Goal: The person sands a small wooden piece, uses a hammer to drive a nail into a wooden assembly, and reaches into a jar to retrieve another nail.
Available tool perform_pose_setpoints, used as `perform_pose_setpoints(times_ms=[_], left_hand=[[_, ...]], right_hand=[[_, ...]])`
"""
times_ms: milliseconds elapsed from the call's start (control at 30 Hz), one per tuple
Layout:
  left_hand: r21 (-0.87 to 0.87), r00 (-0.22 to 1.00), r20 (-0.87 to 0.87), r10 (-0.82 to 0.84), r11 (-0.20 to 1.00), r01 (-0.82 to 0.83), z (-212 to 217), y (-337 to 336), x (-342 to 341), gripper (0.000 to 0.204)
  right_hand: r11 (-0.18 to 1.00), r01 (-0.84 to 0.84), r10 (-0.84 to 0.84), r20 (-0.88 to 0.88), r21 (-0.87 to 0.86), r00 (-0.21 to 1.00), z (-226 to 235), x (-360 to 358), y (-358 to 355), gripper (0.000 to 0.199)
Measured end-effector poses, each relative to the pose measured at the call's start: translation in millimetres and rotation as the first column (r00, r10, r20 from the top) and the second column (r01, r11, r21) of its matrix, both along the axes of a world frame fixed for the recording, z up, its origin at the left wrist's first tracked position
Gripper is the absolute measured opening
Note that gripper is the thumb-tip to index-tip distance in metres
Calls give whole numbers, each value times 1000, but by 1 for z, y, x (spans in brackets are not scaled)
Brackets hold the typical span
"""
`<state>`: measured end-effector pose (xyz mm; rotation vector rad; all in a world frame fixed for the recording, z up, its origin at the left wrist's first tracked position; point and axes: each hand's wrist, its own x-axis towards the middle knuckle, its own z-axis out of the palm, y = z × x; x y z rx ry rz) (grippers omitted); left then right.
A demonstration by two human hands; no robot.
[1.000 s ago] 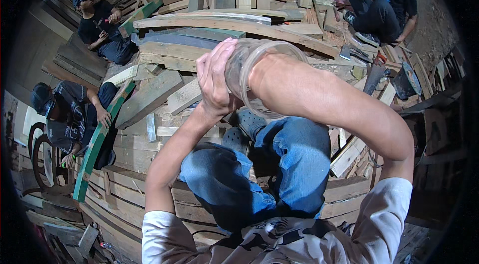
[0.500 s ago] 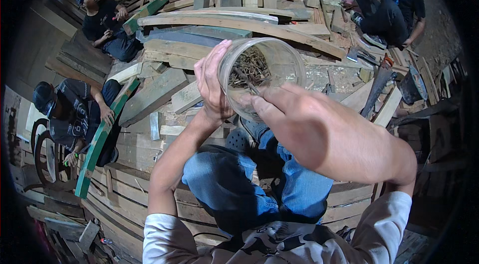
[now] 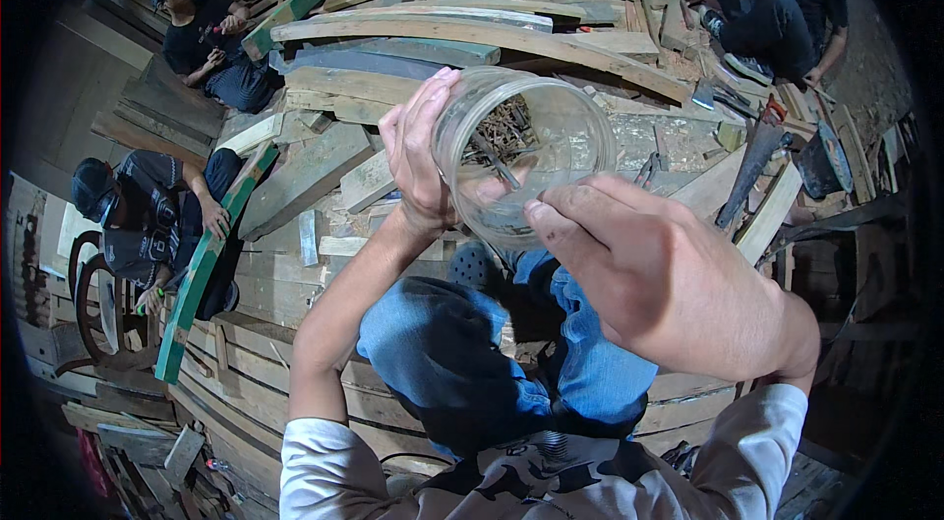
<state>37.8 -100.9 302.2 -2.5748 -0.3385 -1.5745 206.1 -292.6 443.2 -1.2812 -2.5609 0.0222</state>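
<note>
My left hand [image 3: 421,151] is wrapped round the side of a clear plastic jar [image 3: 586,127], held tilted with its wide mouth facing me. Thin brownish nails [image 3: 503,132] lie heaped in the jar, and a longer dark nail or rod [image 3: 504,171] sticks out of the heap. At the lower right of the jar's mouth is my right hand [image 3: 639,260], its thumb and fingers pressed together. Whether anything is pinched there is hidden. Below the jar are my bent knees in blue jeans [image 3: 433,353].
A person at left grips a green beam [image 3: 216,260]; another sits behind with a green-edged board [image 3: 287,19]. A third person sits at far right. Curved planks [image 3: 472,33] lie ahead. Pliers [image 3: 648,169], a handsaw [image 3: 752,166] and a black bucket [image 3: 824,164] are at right.
My right hand has drawn back from inside the jar to its rim, toward the lower right. The jar has shifted slightly right. The longer dark piece inside now shows clear of my fingers.
</note>
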Motion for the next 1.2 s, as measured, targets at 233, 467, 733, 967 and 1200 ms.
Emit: perform_pose_setpoints(times_ms=[233,467,733,967,1200], left_hand=[[156,995,100,15,987,-31,-10,6,13,63],[92,989,121,84,991,-96,-25,12,10,71],[93,996,43,81,992,-85,-16,4,1,70],[22,987,-113,116,993,-114,-14,7,-2,66],[57,998,-10,67,996,-66,-9,3,7,92]], right_hand=[[984,92,-102,-63,-154,993,-35,-7,64,35],[986,-2,-37,-230,-164,973,-55,-18,79,16],[976,-9,-4,-63,-218,998,-35,-26,37,34],[954,43,-81,-118,-297,990,-29,-12,26,31],[977,54,-70,-70,-205,995,-25,-1,12,29]])
